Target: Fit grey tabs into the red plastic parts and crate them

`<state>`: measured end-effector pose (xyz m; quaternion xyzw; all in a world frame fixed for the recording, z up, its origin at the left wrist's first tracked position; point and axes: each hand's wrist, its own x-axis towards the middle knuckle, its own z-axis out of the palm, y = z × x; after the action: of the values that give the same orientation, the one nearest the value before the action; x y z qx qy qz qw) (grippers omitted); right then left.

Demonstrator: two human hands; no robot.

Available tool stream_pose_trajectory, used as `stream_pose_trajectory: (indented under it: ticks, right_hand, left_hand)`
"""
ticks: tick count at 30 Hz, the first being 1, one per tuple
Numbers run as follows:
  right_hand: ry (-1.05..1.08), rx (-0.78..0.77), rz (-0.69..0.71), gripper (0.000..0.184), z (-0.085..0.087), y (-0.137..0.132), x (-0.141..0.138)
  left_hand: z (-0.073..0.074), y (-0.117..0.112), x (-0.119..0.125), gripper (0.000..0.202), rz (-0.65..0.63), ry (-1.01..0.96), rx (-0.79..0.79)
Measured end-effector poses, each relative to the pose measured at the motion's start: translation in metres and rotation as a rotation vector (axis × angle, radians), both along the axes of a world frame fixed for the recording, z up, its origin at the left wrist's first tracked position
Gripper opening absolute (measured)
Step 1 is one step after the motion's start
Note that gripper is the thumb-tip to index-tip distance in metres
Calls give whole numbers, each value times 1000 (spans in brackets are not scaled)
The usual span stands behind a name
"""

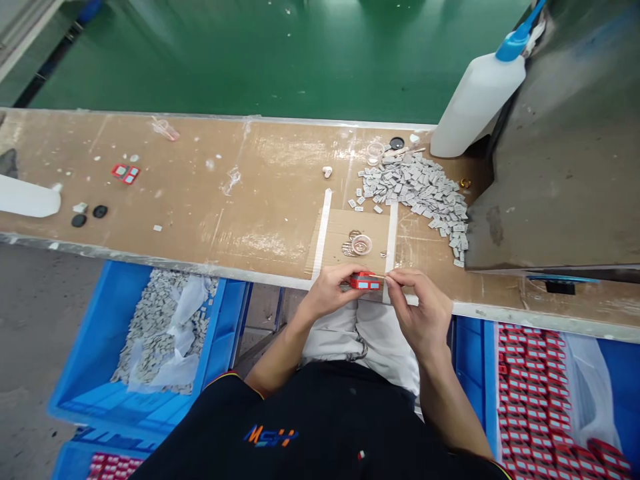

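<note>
Between the fingers of my left hand point(326, 291) is a small red part point(367, 283) with pale window-like panels, held at the table's front edge. My right hand point(423, 308) pinches a thin stick point(379, 276), its tip at the top of the red part; whether they touch is too small to tell. Just beyond my hands, a small clear cup point(361, 245) stands on a cardboard piece point(334, 233) bordered by white tape. A heap of small grey tiles point(423, 190) lies farther back on the right.
A white bottle with a blue nozzle point(477, 100) stands by the metal housing point(560, 160) at right. Left on the table are another red part point(126, 173) and a white bottle point(27, 197). Blue crates hold grey tiles point(150, 333) at left and red parts point(533, 393) at right.
</note>
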<state>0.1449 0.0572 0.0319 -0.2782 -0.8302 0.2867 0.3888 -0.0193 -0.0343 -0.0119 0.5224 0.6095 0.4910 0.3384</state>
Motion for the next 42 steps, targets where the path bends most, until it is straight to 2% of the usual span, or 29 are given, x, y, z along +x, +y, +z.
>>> stream_pose_trajectory:
  ticks: [3, 8, 12, 15, 18, 20, 22, 25, 27, 30, 33, 37, 40, 42]
  right_hand:
    - [-4, -28, 2, 6, 2, -2, 3]
    - [68, -166, -58, 2, 7, 5, 8]
    - [197, -195, -94, 5, 2, 23, -11]
    - [162, -204, -31, 14, -8, 34, -33]
    - [48, -302, 113, 16, -16, 42, -43]
    - [-1, -355, 206, 31, -16, 53, -46]
    - [-35, -339, 211, 36, -15, 70, -50]
    - [-176, -207, 121, 14, -16, 101, -65]
    - [-305, -118, 102, 6, -20, 117, -78]
    - [-405, -51, 127, 9, -28, 128, -94]
    - [-411, -58, 166, 14, -30, 130, -100]
    - [-387, -55, 137, 14, -19, 132, -89]
    - [-220, -94, 82, 10, -1, 127, -60]
    - [-81, -187, 44, 7, 10, 112, -35]
  left_hand:
    - [0, 0, 0, 24, 4, -9, -2]
    - [1, -1, 0, 27, 14, -58, -17]
    - [0, -3, 0, 30, 18, -98, -13]
    - [-2, -4, 0, 32, 31, -119, -16]
    - [-3, -4, -2, 34, 22, -142, -28]
    - [-2, -3, -3, 32, -13, -156, -30]
    - [-2, -4, -5, 30, -43, -160, -25]
    - [-2, -5, -5, 30, -47, -175, -9]
    - [-3, -6, -5, 31, -34, -171, 0]
    - [-3, -7, -5, 29, -23, -111, -8]
    - [-2, -8, -6, 29, -49, -82, -16]
    - [-3, -8, -6, 38, -70, -181, -14]
    - [-4, -8, -5, 44, -89, -320, -12]
    - [-4, -7, -5, 37, -104, -357, -12]
